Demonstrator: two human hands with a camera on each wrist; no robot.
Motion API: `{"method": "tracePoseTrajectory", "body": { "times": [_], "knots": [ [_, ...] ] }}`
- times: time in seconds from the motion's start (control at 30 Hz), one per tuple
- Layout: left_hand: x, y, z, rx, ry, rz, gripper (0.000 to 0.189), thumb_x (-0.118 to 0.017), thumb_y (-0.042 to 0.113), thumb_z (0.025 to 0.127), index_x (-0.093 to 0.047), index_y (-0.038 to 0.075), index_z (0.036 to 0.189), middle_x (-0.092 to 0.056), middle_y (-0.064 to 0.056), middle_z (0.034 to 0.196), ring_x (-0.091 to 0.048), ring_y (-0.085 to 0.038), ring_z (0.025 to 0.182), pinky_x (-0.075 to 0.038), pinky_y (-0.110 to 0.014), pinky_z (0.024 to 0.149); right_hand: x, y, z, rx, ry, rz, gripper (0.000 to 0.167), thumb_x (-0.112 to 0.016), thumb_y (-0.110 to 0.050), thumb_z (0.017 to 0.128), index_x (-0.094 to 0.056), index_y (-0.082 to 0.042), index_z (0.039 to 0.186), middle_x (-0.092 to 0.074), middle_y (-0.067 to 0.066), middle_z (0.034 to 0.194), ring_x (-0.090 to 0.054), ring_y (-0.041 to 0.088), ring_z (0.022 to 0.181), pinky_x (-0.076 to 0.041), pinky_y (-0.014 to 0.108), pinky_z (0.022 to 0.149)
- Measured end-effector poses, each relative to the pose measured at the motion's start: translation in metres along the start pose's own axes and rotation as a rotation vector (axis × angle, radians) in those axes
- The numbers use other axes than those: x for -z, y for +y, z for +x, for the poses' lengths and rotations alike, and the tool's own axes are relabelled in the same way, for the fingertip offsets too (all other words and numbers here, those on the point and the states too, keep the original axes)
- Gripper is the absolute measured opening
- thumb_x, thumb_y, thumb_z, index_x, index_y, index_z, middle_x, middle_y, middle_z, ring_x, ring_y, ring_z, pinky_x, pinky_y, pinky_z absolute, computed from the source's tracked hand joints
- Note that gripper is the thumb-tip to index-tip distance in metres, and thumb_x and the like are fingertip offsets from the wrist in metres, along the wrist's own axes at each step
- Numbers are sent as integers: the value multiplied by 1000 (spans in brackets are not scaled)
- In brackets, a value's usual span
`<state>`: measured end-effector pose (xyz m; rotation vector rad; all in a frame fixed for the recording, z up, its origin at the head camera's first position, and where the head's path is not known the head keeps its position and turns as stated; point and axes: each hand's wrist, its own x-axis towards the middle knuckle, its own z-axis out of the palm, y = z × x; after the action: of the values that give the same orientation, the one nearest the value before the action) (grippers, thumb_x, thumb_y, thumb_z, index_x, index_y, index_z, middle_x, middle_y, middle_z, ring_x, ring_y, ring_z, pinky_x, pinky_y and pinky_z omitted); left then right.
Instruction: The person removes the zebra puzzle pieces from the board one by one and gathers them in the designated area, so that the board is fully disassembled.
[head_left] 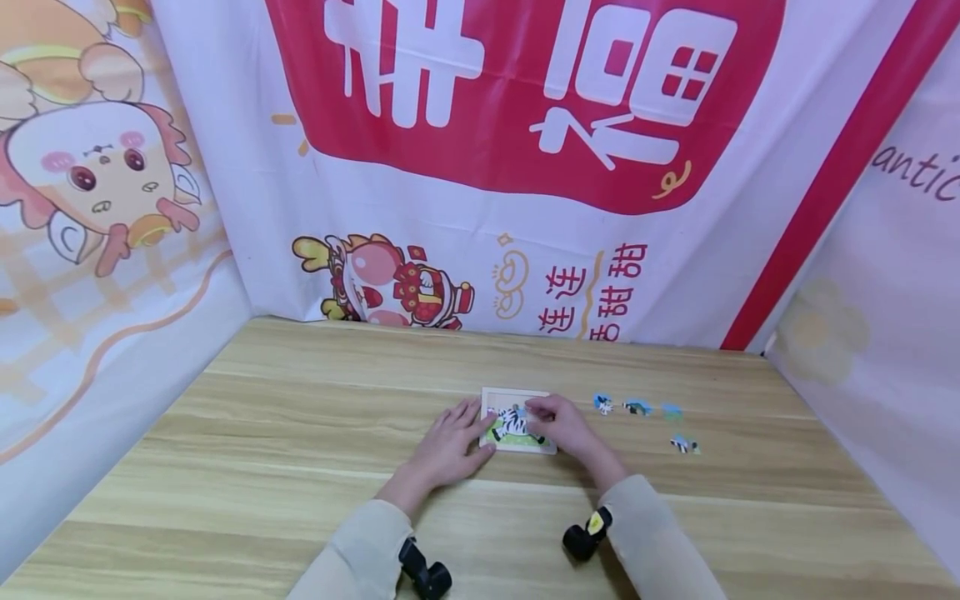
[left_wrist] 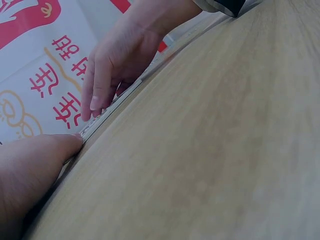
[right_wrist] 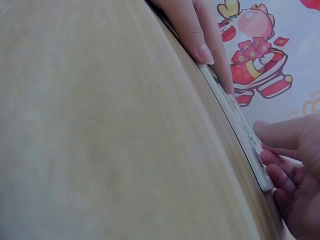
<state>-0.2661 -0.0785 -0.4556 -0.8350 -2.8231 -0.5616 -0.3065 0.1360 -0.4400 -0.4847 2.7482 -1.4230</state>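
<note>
1. Lying with fingers extended, the left hand (head_left: 448,446) touches the left rim of the puzzle board (head_left: 517,451); its spread thumb reaches the near left corner, and it grasps nothing.
2. The board lies flat on the wooden table (head_left: 300,467), between the hands. It is a shallow rectangle with a pale rim, a zebra picture (head_left: 513,423) in black and white stripes, green along the near side and a plain beige patch at the far left.
3. The zebra's body runs left to right, legs toward the near rim. The board looks wider from left to right than from near to far, but the slanted view makes its long axis uncertain.
4. On the board's right part, the right hand (head_left: 562,423) bends its fingers toward the thumb in a narrow grip. Whether a piece sits between them I cannot tell. This hand covers the far right corner and some of the picture; both wrist views show the board edge-on, hiding its face.
5. Farther right, apart from the board, lie loose puzzle pieces (head_left: 637,407) in blue, green, black and white: a left-to-right row and, nearer, a striped group (head_left: 681,443). Their outlines, pointing and exact number are too small to make out.
</note>
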Motion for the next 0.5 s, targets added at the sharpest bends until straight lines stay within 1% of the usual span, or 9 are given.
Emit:
{"method": "tracePoseTrajectory", "body": {
  "times": [0.13,0.2,0.37,0.5],
  "knots": [
    [-1,0,0,8,-2,2,51,-39,43,88,-37,17,132,-21,-14,139,-15,-31,126,-13,-46,99,-4,-1,1,7,-5,-83,35,-70,-8,70,-62,-4,104,-53,2,90,-50,16,82,-42,33,75],
    [-1,0,0,8,-1,4,51,-39,42,88,-37,17,132,-21,-14,139,-15,-31,126,-12,-46,99,-4,-2,1,-3,-10,-108,34,-69,-9,71,-62,-6,104,-52,2,91,-49,16,83,-41,33,75],
    [0,1,0,12,-5,8,51,-39,43,88,-37,17,132,-21,-13,139,-15,-31,126,-12,-46,100,-6,-5,1,-23,-4,-122,30,-68,-9,72,-62,-7,102,-51,2,90,-48,17,83,-41,33,75],
    [0,1,0,13,-9,6,51,-39,43,89,-36,17,132,-21,-13,139,-15,-31,126,-12,-46,100,-8,-6,1,5,18,-134,28,-68,-6,71,-62,-4,99,-51,4,88,-48,19,82,-41,35,74]
  ]
}}
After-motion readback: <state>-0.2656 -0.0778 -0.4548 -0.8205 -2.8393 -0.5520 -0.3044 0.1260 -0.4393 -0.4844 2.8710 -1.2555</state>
